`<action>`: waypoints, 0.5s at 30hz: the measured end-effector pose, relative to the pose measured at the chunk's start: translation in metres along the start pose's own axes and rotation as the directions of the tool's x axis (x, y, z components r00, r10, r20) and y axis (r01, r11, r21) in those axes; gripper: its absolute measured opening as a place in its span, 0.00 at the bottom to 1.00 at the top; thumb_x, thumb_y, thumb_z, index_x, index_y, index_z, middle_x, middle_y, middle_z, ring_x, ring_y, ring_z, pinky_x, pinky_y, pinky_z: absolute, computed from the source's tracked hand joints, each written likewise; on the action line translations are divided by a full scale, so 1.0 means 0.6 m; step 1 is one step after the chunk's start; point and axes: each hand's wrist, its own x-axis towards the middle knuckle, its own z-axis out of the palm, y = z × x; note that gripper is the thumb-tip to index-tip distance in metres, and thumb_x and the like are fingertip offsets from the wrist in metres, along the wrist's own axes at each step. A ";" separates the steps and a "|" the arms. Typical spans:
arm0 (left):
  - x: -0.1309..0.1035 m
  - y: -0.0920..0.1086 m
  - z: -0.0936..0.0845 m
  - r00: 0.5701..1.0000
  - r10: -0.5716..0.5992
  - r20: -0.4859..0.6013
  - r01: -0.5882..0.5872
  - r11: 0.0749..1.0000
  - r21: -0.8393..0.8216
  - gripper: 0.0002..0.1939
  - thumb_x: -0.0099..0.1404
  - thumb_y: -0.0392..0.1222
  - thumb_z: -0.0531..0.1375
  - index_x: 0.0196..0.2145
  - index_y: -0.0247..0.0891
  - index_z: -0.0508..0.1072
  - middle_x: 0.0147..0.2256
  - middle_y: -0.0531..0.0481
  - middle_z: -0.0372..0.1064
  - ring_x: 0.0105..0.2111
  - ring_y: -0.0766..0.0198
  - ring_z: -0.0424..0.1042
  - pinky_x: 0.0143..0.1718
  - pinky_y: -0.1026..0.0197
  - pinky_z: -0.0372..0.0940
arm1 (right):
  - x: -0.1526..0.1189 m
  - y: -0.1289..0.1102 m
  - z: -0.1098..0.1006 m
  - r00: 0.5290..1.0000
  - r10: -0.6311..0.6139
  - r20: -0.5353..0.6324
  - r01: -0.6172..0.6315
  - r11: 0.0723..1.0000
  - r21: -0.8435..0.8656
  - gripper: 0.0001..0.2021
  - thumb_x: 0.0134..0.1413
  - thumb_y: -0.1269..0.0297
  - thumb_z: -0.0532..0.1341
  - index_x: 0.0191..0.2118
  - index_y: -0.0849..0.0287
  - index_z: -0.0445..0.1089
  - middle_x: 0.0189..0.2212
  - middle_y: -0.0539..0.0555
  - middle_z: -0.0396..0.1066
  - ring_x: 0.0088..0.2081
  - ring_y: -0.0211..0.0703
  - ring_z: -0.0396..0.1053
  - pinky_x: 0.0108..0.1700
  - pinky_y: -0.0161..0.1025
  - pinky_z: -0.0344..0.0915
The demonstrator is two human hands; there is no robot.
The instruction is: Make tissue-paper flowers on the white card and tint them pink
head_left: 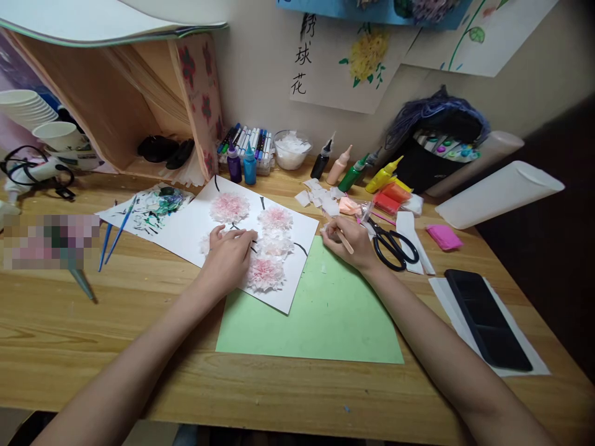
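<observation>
My left hand lies with its fingers spread on a white sheet that bears several pink and white tissue flowers and black painted lines. The sheet overlaps a green sheet. At the green sheet's upper edge, my right hand is closed around a thin wooden stick, its fingertips near small white paper pieces. Black-handled scissors lie just right of my right hand. Whether the fingertips also pinch a paper piece is too small to tell.
Paint bottles, a glass bowl of white scraps and a marker tray stand along the wall. Brushes and a paint-smeared sheet lie left. A black palette and pink packet lie right.
</observation>
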 end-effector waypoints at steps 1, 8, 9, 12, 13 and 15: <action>0.000 0.000 0.000 1.000 0.000 0.001 0.000 1.000 -0.001 0.17 0.65 0.31 0.45 0.45 0.39 0.69 0.43 0.45 0.74 0.49 0.56 0.68 0.58 0.43 0.43 | -0.001 0.000 0.000 0.998 0.029 -0.047 -0.030 1.000 -0.006 0.08 0.50 0.69 0.61 0.25 0.56 0.59 0.23 0.49 0.67 0.25 0.40 0.66 0.30 0.37 0.62; -0.001 -0.001 0.002 1.000 0.005 -0.016 -0.005 1.000 0.002 0.17 0.65 0.31 0.45 0.44 0.40 0.69 0.42 0.46 0.75 0.48 0.56 0.68 0.58 0.43 0.44 | -0.004 0.000 0.007 0.878 0.383 -0.288 -0.265 0.889 0.374 0.10 0.48 0.64 0.65 0.26 0.56 0.61 0.26 0.49 0.71 0.31 0.43 0.73 0.33 0.38 0.66; -0.001 -0.002 0.002 1.000 0.007 -0.018 -0.007 1.000 0.003 0.17 0.65 0.31 0.45 0.44 0.40 0.69 0.42 0.46 0.75 0.48 0.56 0.68 0.58 0.43 0.44 | -0.003 0.000 0.009 0.860 0.422 -0.285 -0.275 0.856 0.438 0.10 0.48 0.64 0.65 0.27 0.56 0.61 0.27 0.49 0.71 0.32 0.43 0.73 0.33 0.39 0.67; -0.001 -0.002 0.003 1.000 0.009 -0.016 -0.009 1.000 0.003 0.16 0.65 0.31 0.45 0.44 0.39 0.69 0.43 0.46 0.74 0.48 0.55 0.68 0.58 0.43 0.45 | 0.002 -0.008 0.010 0.839 0.496 -0.226 -0.297 0.764 0.573 0.11 0.47 0.64 0.66 0.27 0.56 0.61 0.26 0.49 0.71 0.29 0.41 0.71 0.31 0.38 0.66; -0.001 -0.002 0.003 1.000 0.008 -0.015 -0.008 1.000 0.004 0.16 0.66 0.31 0.45 0.44 0.39 0.69 0.43 0.45 0.74 0.48 0.55 0.68 0.58 0.43 0.45 | 0.005 -0.013 0.009 0.835 0.510 -0.207 -0.298 0.735 0.609 0.12 0.46 0.64 0.66 0.27 0.56 0.61 0.26 0.49 0.71 0.29 0.40 0.71 0.30 0.37 0.66; -0.001 -0.002 0.003 1.000 0.006 -0.014 -0.005 1.000 0.008 0.16 0.66 0.30 0.45 0.45 0.39 0.69 0.43 0.45 0.74 0.48 0.55 0.68 0.58 0.42 0.44 | 0.009 -0.028 0.005 0.832 0.525 -0.179 -0.288 0.683 0.671 0.12 0.46 0.64 0.67 0.27 0.56 0.60 0.26 0.49 0.71 0.29 0.40 0.71 0.31 0.37 0.66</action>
